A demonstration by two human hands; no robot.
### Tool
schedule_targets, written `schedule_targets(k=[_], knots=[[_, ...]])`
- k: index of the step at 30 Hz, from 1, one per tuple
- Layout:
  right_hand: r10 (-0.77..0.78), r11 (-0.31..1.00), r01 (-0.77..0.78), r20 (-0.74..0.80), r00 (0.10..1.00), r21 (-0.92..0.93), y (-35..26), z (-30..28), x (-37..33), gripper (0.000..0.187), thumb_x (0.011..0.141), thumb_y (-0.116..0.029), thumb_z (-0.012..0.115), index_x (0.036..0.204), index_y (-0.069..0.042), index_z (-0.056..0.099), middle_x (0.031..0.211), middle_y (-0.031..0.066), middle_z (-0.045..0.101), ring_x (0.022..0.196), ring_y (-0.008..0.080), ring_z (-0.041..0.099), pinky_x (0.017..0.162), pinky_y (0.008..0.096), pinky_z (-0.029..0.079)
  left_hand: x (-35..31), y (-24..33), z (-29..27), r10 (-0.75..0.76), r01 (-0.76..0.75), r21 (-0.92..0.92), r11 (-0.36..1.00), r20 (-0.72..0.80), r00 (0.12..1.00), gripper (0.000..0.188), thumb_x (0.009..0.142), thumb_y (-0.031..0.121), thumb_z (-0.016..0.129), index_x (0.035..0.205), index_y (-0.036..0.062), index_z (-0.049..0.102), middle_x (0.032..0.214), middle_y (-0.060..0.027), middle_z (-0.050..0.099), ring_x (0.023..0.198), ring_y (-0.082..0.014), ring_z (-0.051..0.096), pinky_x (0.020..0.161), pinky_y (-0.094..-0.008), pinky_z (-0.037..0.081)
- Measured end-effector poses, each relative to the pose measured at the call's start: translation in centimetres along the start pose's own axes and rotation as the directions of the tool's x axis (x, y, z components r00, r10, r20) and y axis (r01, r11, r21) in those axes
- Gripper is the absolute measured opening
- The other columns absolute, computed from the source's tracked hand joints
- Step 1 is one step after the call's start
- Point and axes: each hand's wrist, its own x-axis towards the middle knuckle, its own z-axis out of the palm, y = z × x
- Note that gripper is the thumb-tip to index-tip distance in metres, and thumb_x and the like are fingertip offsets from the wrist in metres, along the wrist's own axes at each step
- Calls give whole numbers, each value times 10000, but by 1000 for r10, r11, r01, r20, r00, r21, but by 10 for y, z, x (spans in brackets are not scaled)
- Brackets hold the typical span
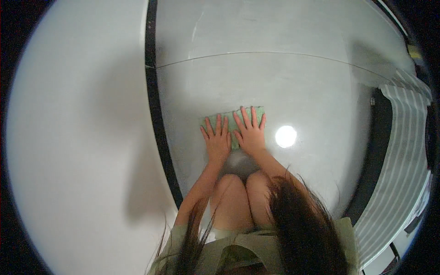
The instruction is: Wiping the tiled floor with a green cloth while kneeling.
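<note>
A green cleaning cloth (pixel 235 143) lies spread flat on the pale, glossy tiled floor (pixel 256 82) in front of my knees. My left hand (pixel 217 141) rests palm down on its left part, fingers stretched out and apart. Beside it, my right hand (pixel 250 134) presses flat on the right part, its fingers spread toward the cloth's far edge. The two thumbs point toward each other near the cloth's middle. Both palms hide much of the cloth.
A white wall (pixel 82 114) with a black skirting strip (pixel 158 105) runs along the left. At the right stands a dark-edged piece of furniture (pixel 378 137) draped with grey striped fabric (pixel 405 142). A thin tile joint (pixel 270 52) crosses the floor ahead. Light reflects at my right.
</note>
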Motion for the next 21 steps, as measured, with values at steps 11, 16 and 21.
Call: schedule_targets(k=[11,16,21], knots=[[-37,993,5,-269,963,-118,57,-6,233,569,920,-401,369,1450,-208,295,1516,61,255,1404,300,194,1115,578,102,254,-35,9,40,-47,-13,999,-327,944,512,946,294,395,1445,199,326,1520,-17,255,1392,-393,172,1097,-599,116],[-35,993,-1,-309,951,-116,56,5,254,551,925,-356,333,1453,-203,292,1516,60,257,1409,291,182,1125,555,99,281,-42,17,12,8,63,998,-324,946,514,942,333,367,1441,214,334,1504,1,293,1391,-362,185,1117,-567,85],[-16,991,-16,-233,972,-134,43,2,195,541,938,-366,351,1452,-208,293,1520,50,248,1407,278,188,1130,530,116,219,-29,18,5,-10,-17,1000,-290,957,530,939,322,379,1445,174,328,1518,-22,262,1400,-367,163,1113,-581,73]])
